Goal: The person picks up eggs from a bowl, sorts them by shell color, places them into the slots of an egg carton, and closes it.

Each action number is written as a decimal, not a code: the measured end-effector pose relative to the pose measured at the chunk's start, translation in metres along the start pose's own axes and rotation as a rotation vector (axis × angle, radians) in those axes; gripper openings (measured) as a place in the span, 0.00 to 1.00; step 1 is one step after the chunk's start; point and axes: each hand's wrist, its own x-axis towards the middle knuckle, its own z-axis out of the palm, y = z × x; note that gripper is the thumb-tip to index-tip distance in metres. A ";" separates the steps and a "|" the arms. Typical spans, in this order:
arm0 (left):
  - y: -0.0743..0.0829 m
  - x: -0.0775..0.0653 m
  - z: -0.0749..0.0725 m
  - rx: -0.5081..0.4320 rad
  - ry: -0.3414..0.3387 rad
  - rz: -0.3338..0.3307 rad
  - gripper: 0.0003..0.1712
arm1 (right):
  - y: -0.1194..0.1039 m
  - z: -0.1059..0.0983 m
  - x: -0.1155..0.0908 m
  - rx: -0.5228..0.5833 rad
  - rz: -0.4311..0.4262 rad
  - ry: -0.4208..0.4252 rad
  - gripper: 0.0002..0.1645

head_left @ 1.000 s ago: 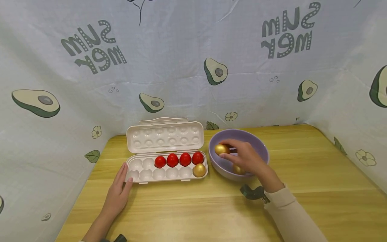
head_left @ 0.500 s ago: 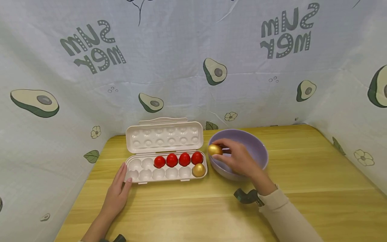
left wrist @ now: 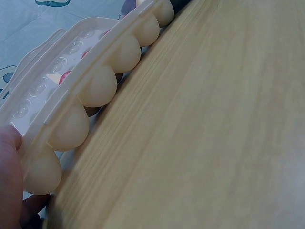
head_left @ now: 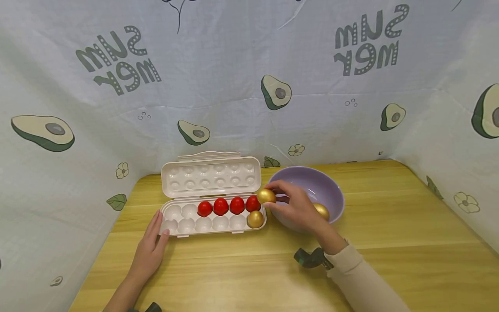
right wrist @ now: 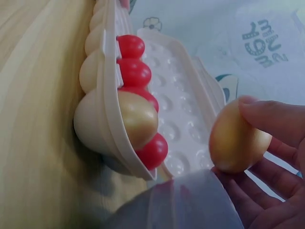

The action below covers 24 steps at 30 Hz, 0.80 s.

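My left hand (head_left: 150,251) holds the left end of a white plastic egg carton (head_left: 183,234), its thumb at the front rim and its fingers along the side. Several red eggs (head_left: 221,206) fill the right part of the carton's back row. One golden egg (head_left: 255,219) sits in the front row's right-end cup. My right hand (head_left: 298,208) pinches another golden egg (head_left: 267,196) between thumb and fingers, over the left rim of a purple bowl (head_left: 331,190). This held egg (right wrist: 238,138) is apart from the carton. Inside the bowl lies one more golden egg (head_left: 321,211), partly hidden by my hand.
The carton's lid (head_left: 210,177) stands open at the back, near a printed curtain (head_left: 234,108). A wooden table (head_left: 234,273) lies beneath everything. A dark wrist mount (head_left: 309,258) hangs beside my right sleeve.
My right hand has moved left with the golden egg, from above the bowl's inside to its left rim by the carton. The left hand has stayed on the carton.
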 end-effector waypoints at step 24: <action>-0.002 0.000 0.001 -0.008 0.002 0.012 0.32 | -0.019 0.021 0.002 0.091 0.011 -0.043 0.24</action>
